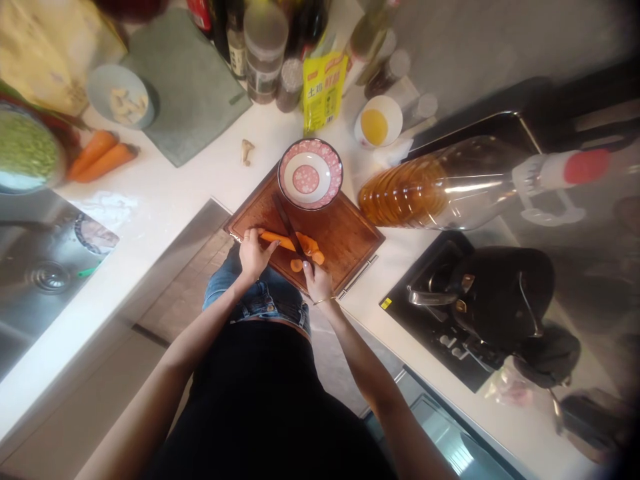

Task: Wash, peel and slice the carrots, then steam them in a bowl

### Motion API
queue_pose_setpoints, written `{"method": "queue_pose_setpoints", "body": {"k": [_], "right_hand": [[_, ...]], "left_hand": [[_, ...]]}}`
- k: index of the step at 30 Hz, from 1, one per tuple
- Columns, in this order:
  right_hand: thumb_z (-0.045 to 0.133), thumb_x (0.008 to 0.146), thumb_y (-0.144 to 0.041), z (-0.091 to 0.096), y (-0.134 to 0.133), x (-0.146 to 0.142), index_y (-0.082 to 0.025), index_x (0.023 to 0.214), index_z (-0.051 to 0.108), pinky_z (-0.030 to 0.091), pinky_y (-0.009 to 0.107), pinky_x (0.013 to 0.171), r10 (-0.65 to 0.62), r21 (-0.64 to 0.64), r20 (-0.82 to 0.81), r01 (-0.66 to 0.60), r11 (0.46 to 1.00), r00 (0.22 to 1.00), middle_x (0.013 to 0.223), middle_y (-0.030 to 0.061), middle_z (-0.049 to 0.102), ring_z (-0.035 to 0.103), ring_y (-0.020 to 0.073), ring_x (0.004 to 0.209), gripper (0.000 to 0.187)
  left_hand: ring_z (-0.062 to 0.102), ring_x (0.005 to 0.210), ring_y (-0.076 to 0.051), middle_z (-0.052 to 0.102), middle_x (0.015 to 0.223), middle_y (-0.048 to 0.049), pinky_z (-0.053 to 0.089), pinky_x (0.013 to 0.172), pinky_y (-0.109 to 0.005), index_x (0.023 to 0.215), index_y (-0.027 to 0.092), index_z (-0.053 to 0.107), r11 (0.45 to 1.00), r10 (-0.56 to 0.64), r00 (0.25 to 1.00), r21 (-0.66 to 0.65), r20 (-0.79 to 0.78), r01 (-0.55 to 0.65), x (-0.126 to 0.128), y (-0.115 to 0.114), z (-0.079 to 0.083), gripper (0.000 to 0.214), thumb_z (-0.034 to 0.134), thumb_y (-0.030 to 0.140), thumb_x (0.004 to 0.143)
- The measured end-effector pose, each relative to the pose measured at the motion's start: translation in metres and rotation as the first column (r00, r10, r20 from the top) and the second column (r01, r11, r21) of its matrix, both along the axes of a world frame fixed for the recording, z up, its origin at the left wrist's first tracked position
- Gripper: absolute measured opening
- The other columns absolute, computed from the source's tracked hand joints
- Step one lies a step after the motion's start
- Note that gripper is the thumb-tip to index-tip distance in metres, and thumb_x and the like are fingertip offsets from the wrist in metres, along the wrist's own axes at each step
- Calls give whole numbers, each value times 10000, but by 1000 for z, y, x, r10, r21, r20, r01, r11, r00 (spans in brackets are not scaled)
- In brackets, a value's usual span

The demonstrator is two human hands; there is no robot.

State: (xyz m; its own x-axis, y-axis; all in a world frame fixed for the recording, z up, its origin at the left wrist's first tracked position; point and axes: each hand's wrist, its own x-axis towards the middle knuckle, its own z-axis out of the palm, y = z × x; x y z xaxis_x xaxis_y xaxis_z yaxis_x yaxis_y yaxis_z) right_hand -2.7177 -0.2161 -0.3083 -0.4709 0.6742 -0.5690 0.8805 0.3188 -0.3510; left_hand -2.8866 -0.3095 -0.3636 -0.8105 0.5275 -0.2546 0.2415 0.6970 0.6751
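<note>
Reddish-brown wood makes up the cutting board (345, 233), which lies aslant where the two arms of the white countertop (195, 160) meet, its near long edge close against the person in blue jeans. As seen from the head view, the left hand (254, 255) is by the board's near edge, toward its left corner, its fingers bent and its thumb set apart, pinching a peeled carrot (278, 240) down on the wood. I see the right hand (319, 281) near the board's near corner, closed around the handle of a dark knife (287, 221); the blade points away from the body and crosses the carrot. Cut slices (311, 248) lie together just beside the blade, on its right, and one round slice (297, 265) sits nearer the near edge.

At the board's far edge stands a pink-patterned bowl (306, 178), just beyond the knife tip. Past it, on the countertop, are a yellow pouch (323, 93) and a white bowl (395, 116) with something yellow inside. A large bottle of oil (410, 190) stands beside the board's right corner. Two whole carrots (103, 160) lie over by the sink (20, 260), well apart from the board.
</note>
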Motion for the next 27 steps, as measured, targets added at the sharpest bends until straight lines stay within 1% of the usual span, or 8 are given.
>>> {"method": "queue_pose_setpoints", "body": {"k": [6, 12, 15, 18, 21, 25, 27], "right_hand": [[394, 1024, -454, 15, -3, 9, -187, 1240, 677, 529, 286, 810, 2, -8, 12, -2, 1000, 1000, 1089, 124, 760, 724, 253, 1003, 445], [331, 1027, -507, 16, -1, 14, -164, 1174, 704, 524, 305, 753, 19, -48, 23, -18, 999, 1000, 941, 130, 766, 733, 261, 889, 528], [300, 1025, -536, 18, 0, 16, -154, 1114, 718, 515, 301, 724, 16, -60, 16, -15, 998, 1000, 899, 130, 761, 726, 257, 850, 573], [313, 1026, -524, 21, 0, 16, -161, 1075, 722, 508, 290, 722, 16, -96, 30, -13, 995, 999, 911, 128, 765, 725, 253, 874, 549], [334, 1031, -493, 26, 2, 12, -177, 1128, 709, 503, 287, 737, 32, -113, 63, -25, 993, 998, 980, 132, 770, 727, 263, 935, 500], [373, 1025, -488, 31, 3, 7, -177, 1231, 669, 500, 296, 727, 70, -81, 130, -60, 995, 989, 1020, 141, 768, 736, 280, 915, 477], [392, 1024, -464, 32, 2, 6, -176, 1216, 674, 498, 289, 726, 78, -71, 132, -69, 995, 988, 1014, 138, 767, 737, 273, 906, 447]], "left_hand": [[668, 918, -275, 636, 1066, -114, 530, 821, -386, 1016, 184, 596, 1000, 9, 1000, 19, -5, -9, 2, -1, -3, 379, 788, 397, 768], [669, 935, -277, 640, 1061, -111, 530, 834, -391, 1011, 194, 582, 999, 9, 1000, 47, -26, -7, 3, -2, -6, 369, 772, 410, 780], [666, 938, -278, 640, 1051, -109, 529, 832, -389, 1010, 194, 580, 999, 7, 1000, 52, -23, -5, 4, -3, -6, 366, 782, 387, 773], [666, 935, -279, 637, 1054, -114, 525, 830, -391, 1017, 189, 579, 998, -3, 1000, 59, -26, 4, 4, -4, -6, 365, 783, 372, 775], [663, 924, -275, 635, 1053, -114, 520, 832, -394, 1017, 186, 577, 998, -7, 1000, 61, -22, 8, 4, -4, -6, 361, 783, 359, 776], [657, 932, -269, 627, 1044, -110, 516, 845, -394, 1012, 183, 576, 998, 12, 1000, 59, 5, -13, 4, -2, -7, 368, 796, 339, 763], [654, 943, -267, 624, 1042, -108, 514, 855, -394, 1018, 183, 574, 998, 15, 1000, 59, 16, -16, 4, -2, -7, 364, 788, 343, 770]]}}
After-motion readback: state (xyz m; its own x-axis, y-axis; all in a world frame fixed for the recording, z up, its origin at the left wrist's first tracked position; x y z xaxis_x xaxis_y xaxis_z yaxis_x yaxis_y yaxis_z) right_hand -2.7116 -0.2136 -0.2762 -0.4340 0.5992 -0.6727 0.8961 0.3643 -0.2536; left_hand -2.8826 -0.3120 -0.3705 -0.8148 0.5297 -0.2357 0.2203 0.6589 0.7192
